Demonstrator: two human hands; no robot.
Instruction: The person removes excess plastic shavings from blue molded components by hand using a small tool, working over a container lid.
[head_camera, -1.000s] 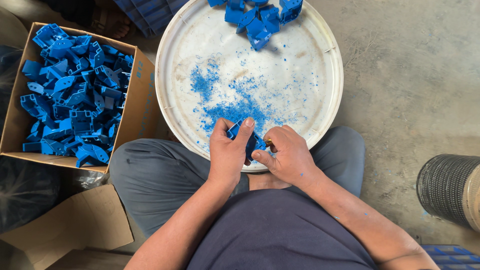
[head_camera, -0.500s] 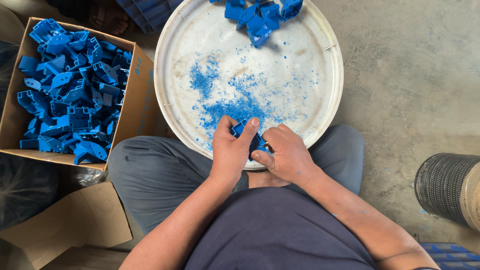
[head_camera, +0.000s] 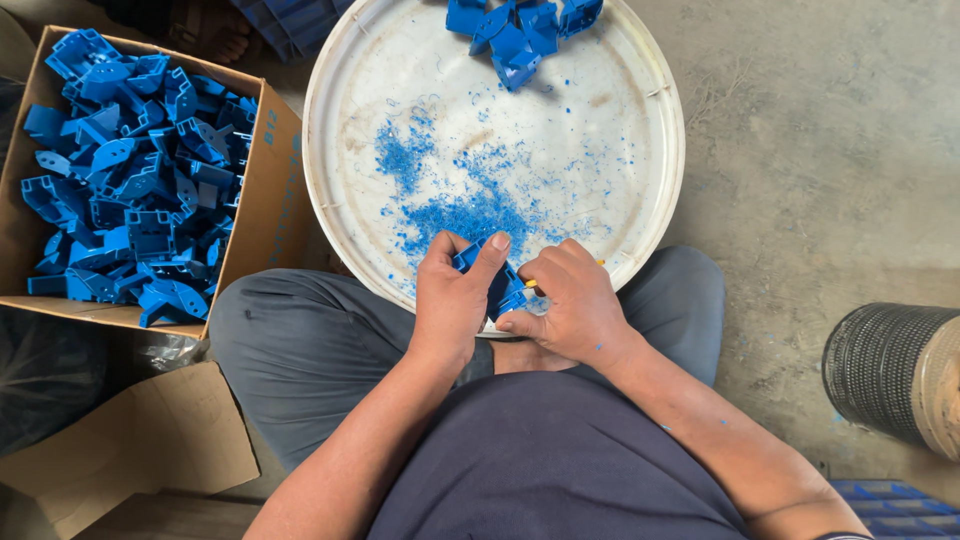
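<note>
A blue part (head_camera: 497, 283) is gripped between the left hand (head_camera: 450, 305) and the right hand (head_camera: 568, 305) at the near rim of a white basin (head_camera: 655, 170). Blue shavings (head_camera: 465, 205) are scattered across the basin, and more parts (head_camera: 520, 25) are piled at its far edge. A box (head_camera: 262, 190) filled with blue pieces (head_camera: 125, 170) is seen to the left.

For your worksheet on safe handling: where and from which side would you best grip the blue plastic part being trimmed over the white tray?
Probably as the left hand does: wrap the blue plastic part from the left, leaving its right edge exposed to the right hand and its yellow-tipped tool, above the white tray.
</note>
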